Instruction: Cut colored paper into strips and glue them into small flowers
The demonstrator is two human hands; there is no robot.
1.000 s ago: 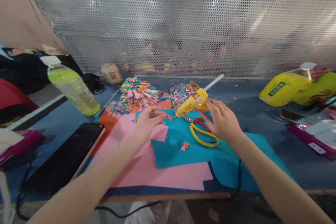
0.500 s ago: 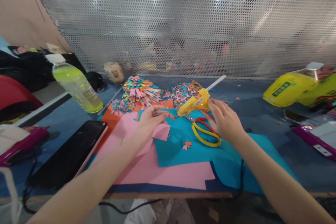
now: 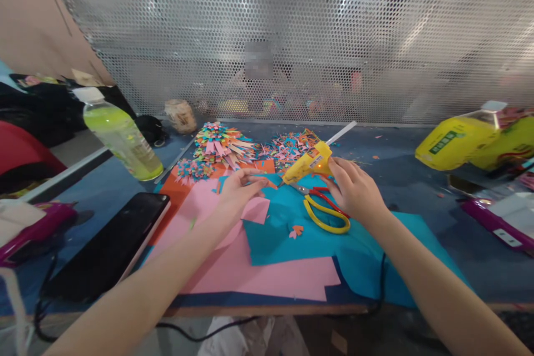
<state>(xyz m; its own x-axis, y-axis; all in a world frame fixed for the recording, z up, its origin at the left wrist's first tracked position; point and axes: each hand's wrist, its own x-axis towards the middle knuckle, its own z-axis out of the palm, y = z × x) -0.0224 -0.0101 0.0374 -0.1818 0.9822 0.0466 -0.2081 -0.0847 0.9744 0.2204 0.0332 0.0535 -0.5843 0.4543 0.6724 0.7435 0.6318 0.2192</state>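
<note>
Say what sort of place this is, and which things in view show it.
Probably a craft work table: the right hand holds a yellow glue gun, scissors lie on blue paper, and a pile of coloured paper scraps sits behind.

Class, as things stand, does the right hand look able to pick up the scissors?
Probably not without freeing itself: the right hand holds the glue gun, though the scissors lie close by, their yellow handle uncovered.
</note>
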